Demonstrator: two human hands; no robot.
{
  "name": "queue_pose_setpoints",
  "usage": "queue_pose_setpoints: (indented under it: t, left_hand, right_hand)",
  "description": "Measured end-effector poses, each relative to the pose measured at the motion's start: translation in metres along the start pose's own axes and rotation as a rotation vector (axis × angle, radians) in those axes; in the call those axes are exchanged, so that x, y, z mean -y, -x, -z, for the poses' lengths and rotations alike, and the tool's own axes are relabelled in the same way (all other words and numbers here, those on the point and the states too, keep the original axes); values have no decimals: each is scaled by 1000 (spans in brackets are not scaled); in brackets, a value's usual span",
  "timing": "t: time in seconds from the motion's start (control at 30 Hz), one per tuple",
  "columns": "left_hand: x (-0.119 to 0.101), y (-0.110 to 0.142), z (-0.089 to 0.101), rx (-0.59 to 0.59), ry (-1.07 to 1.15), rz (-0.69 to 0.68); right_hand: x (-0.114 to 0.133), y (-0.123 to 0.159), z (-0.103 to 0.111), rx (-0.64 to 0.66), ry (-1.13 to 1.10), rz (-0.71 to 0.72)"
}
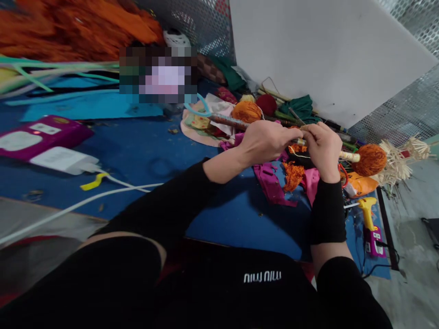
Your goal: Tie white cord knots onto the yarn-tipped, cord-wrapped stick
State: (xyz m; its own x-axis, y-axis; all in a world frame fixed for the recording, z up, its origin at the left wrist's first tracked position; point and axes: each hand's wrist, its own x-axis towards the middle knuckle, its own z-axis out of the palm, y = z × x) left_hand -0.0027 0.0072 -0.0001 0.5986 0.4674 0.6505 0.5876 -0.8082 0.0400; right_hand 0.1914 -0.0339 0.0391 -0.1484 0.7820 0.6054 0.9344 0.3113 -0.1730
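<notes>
My left hand (265, 142) and my right hand (324, 148) are close together over the blue table, both closed with fingertips pinched. A long stick (229, 121) runs through the line of both hands; its brown part shows left of my left hand and a cream end (350, 156) right of my right hand. A short pale piece shows between the hands, with a thin light thread (299, 152) hanging below. What the fingertips pinch is too small to make out. An orange wrapped ball (371, 160) is just beyond the cream end.
Magenta cloth strips (270, 183), an orange ball (247, 111) and a dark red ball (266, 105) lie around the hands. A yellow glue gun (367, 211) sits at the right edge. A purple power strip (51, 130), white charger (61, 160) and cable (85, 195) are left.
</notes>
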Motion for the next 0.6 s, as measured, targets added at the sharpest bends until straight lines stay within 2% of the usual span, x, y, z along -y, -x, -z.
queue_pose_setpoints:
  t: [0.13, 0.27, 0.37, 0.47, 0.6]
  left_hand:
    - [4, 0, 0, 25, -37, -131]
    - [10, -1, 3, -13, -53, -116]
    - [17, -2, 9, -69, -15, -32]
    - [28, -1, 19, -83, 3, 78]
    - [41, -2, 34, -65, 7, 188]
  right_hand:
    - [1, -2, 0, 81, -6, -38]
    - [-1, -1, 8, 78, -3, -83]
    - [-9, 3, 25, 20, -24, -115]
    - [-27, 10, 51, -65, -88, -167]
    - [-66, 16, 79, -307, -191, -295]
